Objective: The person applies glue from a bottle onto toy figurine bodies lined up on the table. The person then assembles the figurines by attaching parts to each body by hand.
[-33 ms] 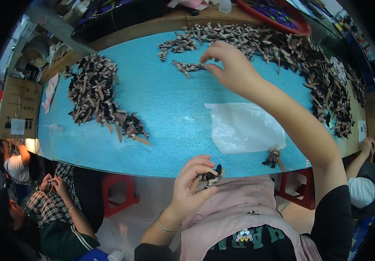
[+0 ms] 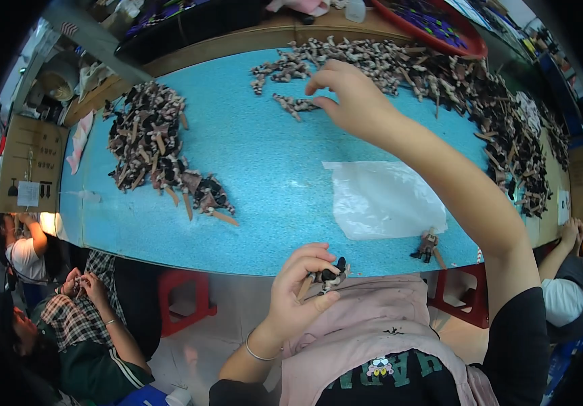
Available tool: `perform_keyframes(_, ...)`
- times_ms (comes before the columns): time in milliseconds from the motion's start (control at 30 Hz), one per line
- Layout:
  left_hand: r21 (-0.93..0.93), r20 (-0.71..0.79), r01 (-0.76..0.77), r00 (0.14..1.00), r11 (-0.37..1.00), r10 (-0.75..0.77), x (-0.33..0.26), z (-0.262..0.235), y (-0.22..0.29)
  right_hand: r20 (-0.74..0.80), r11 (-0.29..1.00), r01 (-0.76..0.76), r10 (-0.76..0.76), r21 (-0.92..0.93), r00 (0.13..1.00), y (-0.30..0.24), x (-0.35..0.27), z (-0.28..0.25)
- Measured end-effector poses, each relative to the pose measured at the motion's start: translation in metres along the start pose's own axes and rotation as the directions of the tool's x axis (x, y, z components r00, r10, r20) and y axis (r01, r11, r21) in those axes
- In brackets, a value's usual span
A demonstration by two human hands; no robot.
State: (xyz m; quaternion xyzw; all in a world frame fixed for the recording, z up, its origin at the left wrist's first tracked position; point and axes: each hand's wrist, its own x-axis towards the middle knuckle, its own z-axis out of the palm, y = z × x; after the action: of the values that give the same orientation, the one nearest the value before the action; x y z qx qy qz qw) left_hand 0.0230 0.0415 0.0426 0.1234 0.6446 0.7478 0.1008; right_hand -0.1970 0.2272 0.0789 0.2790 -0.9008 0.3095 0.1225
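Close to the table's near edge, my left hand [image 2: 296, 287] is closed on a small figure [image 2: 333, 276] with black and pale parts and a light brown stick. Its lower side is partly hidden by my fingers. My right hand [image 2: 352, 98] reaches over the far part of the table, thumb and forefinger apart. By its thumb tip lies a small cluster of black-and-white striped pieces [image 2: 294, 105]; whether the thumb touches it I cannot tell. Another small figure [image 2: 428, 245] with a brown stick lies near the table's front edge, to the right of my left hand.
A heap of dark figures [image 2: 144, 139] covers the blue table's [image 2: 258, 183] left side. Striped and dark pieces [image 2: 433, 78] stretch along the far and right edges. A translucent plastic sheet [image 2: 383, 199] lies mid-table. Behind stands a red basin [image 2: 477, 47]. Co-workers sit left and right.
My right hand has shifted very slightly left, toward the striped pieces. My left hand keeps its hold on the figure.
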Motion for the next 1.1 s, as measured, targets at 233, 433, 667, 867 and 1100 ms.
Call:
perform_keyframes(233, 0.004, -0.027, -0.022, 0.999, 1.000, 0.023, -0.009, -0.017, 0.001, 0.317, 0.799, 0.505, -0.410, -0.328, 0.855, 0.009, 0.046, 0.048)
perform_keyframes(433, 0.073, -0.047, -0.051, 0.997, 0.996, 0.054, -0.010, -0.026, 0.004, 0.314, 0.743, 0.423, -0.295, -0.518, 0.903, 0.026, 0.049, 0.026)
perform_keyframes(667, 0.125, -0.206, -0.111, 0.969, 0.986, 0.135, -0.020, -0.052, 0.009, 0.348, 0.868, 0.306, -0.168, -0.391, 0.922, 0.048, 0.037, 0.003)
perform_keyframes(867, 0.059, -0.218, -0.154, 0.962, 0.986, 0.163, -0.030, -0.049, 0.019, 0.125, 0.954, -0.071, 0.035, 0.291, 0.992, 0.047, -0.016, -0.020)
perform_keyframes(1100, 0.203, -0.329, 0.031, 0.944, 0.979, 0.038, -0.025, -0.048, 0.023, 0.310, 0.797, -0.415, 0.299, 0.439, 0.903, 0.011, -0.127, -0.061)
